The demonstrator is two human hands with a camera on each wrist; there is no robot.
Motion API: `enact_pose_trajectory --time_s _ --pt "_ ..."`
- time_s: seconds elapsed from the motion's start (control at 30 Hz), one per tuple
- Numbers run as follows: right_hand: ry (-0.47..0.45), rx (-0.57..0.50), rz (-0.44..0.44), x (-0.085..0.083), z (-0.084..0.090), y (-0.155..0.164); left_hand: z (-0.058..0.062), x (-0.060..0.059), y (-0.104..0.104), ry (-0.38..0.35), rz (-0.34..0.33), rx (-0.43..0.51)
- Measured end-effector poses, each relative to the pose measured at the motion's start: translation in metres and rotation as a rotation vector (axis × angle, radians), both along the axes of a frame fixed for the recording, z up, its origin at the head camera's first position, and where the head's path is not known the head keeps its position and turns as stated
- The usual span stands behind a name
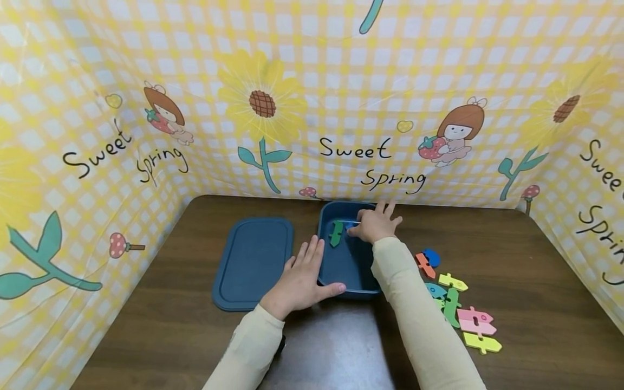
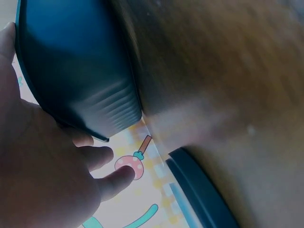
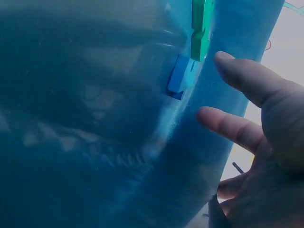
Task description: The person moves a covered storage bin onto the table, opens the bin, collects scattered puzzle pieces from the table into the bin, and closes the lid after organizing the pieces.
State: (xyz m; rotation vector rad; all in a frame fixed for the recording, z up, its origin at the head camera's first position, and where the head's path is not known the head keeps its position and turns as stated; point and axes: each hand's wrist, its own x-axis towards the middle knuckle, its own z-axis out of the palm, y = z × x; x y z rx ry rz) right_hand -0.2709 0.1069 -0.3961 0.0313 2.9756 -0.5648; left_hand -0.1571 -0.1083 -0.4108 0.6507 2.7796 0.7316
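In the head view, the left hand (image 1: pixel 299 281), fingers straight and grasping nothing, touches the left side of the blue box (image 1: pixel 343 273). The right hand (image 1: pixel 377 224) reaches over the box's far end, where a blue piece (image 1: pixel 349 226) and a green piece (image 1: pixel 336 234) lie inside; the lid (image 1: pixel 253 262) lies left of the box, colored pieces (image 1: pixel 452 307) right of it. In the left wrist view, the thumb meets the box's rim. In the right wrist view, the right hand is released, thumb and finger spread near the blue piece.
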Motion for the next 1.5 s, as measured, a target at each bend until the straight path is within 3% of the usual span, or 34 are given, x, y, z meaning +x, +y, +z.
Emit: enact_pose_trajectory --time_s 0.23,0.53,0.73,1.03,1.5 --pt "0.080 -0.089 0.011 0.003 0.011 0.003 -0.003 -0.001 0.002 0.007 -0.003 0.012" --pt "0.207 -0.307 0.039 0.014 0.061 0.009 -0.002 -0.002 0.001 0.011 0.002 0.018" --pt "0.255 -0.347 0.042 0.027 0.081 0.029 -0.003 -0.002 0.001 0.010 0.003 0.024" --pt "0.270 -0.280 0.089 0.045 0.076 0.084 -0.004 -0.002 0.001 0.010 0.004 0.032" --pt "0.217 -0.206 0.109 0.085 0.054 0.158 -0.006 -0.003 0.002 0.014 -0.002 0.034"
